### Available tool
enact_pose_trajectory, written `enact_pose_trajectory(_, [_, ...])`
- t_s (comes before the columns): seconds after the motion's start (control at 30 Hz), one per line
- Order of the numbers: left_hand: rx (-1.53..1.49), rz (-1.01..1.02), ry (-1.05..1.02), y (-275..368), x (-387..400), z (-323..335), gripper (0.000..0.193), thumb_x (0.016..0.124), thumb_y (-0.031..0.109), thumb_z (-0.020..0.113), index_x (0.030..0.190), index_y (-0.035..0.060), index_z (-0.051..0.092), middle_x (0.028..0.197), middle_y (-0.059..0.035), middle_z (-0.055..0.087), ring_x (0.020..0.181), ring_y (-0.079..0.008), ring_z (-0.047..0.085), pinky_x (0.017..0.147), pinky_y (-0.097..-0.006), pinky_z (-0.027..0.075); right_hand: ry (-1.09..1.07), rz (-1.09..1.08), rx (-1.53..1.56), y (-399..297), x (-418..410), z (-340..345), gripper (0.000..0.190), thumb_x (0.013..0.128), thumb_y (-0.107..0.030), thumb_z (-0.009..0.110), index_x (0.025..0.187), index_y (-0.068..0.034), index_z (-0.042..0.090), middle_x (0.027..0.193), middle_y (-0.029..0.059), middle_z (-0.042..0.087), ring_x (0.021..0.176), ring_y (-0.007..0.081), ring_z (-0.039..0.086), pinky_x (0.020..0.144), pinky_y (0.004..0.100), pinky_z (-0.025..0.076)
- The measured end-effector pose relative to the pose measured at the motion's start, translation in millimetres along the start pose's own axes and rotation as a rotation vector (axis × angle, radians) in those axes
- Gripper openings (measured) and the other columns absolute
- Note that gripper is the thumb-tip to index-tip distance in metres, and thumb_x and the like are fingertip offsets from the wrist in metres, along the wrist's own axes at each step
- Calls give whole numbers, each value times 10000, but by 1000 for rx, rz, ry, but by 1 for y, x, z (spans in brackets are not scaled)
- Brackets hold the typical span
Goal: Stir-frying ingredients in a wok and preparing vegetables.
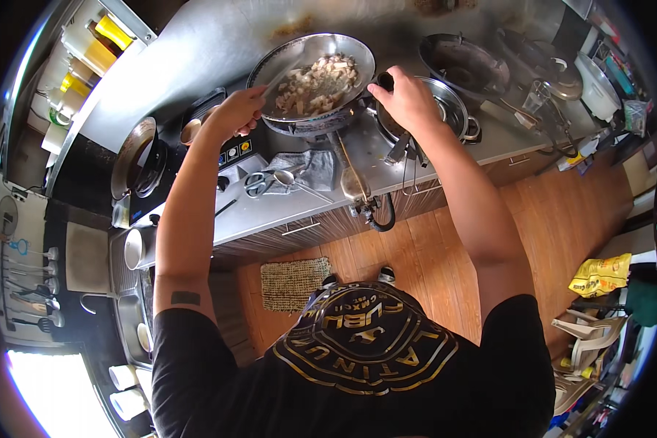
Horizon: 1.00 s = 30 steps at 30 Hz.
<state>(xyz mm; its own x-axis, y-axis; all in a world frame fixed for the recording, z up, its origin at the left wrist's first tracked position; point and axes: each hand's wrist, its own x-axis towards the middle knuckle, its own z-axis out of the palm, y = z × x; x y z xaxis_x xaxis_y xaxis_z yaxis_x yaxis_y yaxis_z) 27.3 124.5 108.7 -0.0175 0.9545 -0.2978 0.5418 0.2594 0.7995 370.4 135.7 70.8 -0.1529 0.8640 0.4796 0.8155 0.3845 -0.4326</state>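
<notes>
A metal wok [284,71] stands on a gas burner [328,121], with pieces of pale, browned food [328,82] in it. My left hand [245,112] is closed on the handle of a spatula [283,74] that reaches into the wok from its left side. My right hand [405,98] grips a black handle [385,81] just right of the wok's rim. Below this hand is a steel pot [460,117] with utensils lying across it.
Scissors [257,184] and a spoon [283,177] lie by a grey cloth [315,169] on the steel counter [274,211]. Another dark wok [460,65] stands at the back right. An induction cooker with a pan [134,153] is on the left, near a sink [131,323].
</notes>
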Motion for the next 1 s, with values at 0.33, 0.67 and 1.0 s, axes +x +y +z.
enact_pose_trajectory(0.33, [1005, 406, 139, 18, -116, -79, 440, 886, 132, 586, 1322, 190, 581, 810, -128, 646, 707, -214, 618, 690, -340, 471, -63, 105, -113, -24, -2, -3, 480, 873, -399, 637, 1134, 1, 592, 1007, 245, 670, 966, 400, 640, 853, 460, 507])
enact_pose_trajectory(0.67, [851, 445, 149, -11, -211, -124, 412, 865, 42, 561, 1268, 116, 604, 946, -235, 654, 845, -362, 647, 768, -403, 502, -42, 164, -195, -53, -10, 0, 534, 887, -426, 624, 1148, 38, 574, 1066, 275, 645, 1055, 411, 605, 916, 451, 479])
enact_pose_trajectory(1.0, [609, 686, 382, -97, -88, -75, 390, 890, 84, 529, 1279, 51, 527, 846, -267, 645, 855, -421, 634, 732, -513, 483, 154, 237, -34, -99, -79, 2, 514, 873, -354, 663, 1255, -29, 550, 1075, 184, 672, 991, 328, 651, 862, 415, 505])
